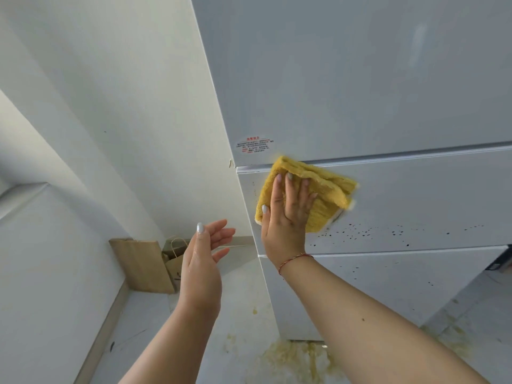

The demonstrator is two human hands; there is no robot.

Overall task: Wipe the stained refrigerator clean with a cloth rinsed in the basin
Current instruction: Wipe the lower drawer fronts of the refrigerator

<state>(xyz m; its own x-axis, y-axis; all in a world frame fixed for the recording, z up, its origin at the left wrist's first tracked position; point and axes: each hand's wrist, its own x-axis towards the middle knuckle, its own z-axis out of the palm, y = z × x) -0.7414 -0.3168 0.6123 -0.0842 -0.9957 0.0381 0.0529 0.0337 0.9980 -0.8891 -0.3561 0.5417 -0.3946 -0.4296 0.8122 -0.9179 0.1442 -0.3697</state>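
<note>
The right hand was laid flat, fingers straight, on a folded yellow cloth, which was pressed against the refrigerator just below the seam of its upper door. The left hand was held open and empty, left of the refrigerator. Dark specks were scattered on the refrigerator right of the cloth. Paper bags, contents unseen, were leaned left of the refrigerator.

A folded yellow cloth lies flat against the pale grey refrigerator door, under the right hand. Dark specks dot the door panel right of that hand.
</note>
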